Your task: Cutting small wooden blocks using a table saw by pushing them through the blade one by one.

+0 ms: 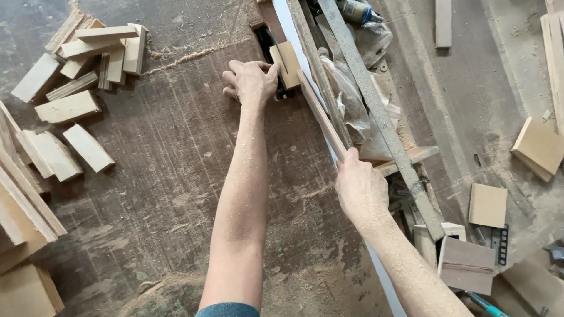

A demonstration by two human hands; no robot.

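1. Here, the left hand [251, 81] lies knuckles-up on the sawdust-strewn worktop [176, 176], its fingers curled and pressed against a small wooden block [288, 63] at the dark slot [267, 44] near the worktop's far edge.
2. The left grip is closed loosely around the near side of that block; the thumb side touches it, and the block stands just beside the long thin wooden strip [320, 114].
3. The right hand [359, 191] clenches the near end of the wooden strip, fingers wrapped over it, the strip running away from the hand diagonally toward the block.
4. The strip lies along the worktop's right edge, beside a long grey metal bar [376, 111] that slants the same way.
5. Between strip and bar sits crumpled clear plastic wrap [352, 100].
6. On the worktop's left, a scattered pile of short cut wood pieces [76, 88] lies well apart from both hands.
7. Longer boards [23, 205] lean in at the lower left corner.
8. On the floor to the right lie flat square wood offcuts [487, 205], and another [537, 147] farther right.
9. Both forearms are dusted with fine sawdust.
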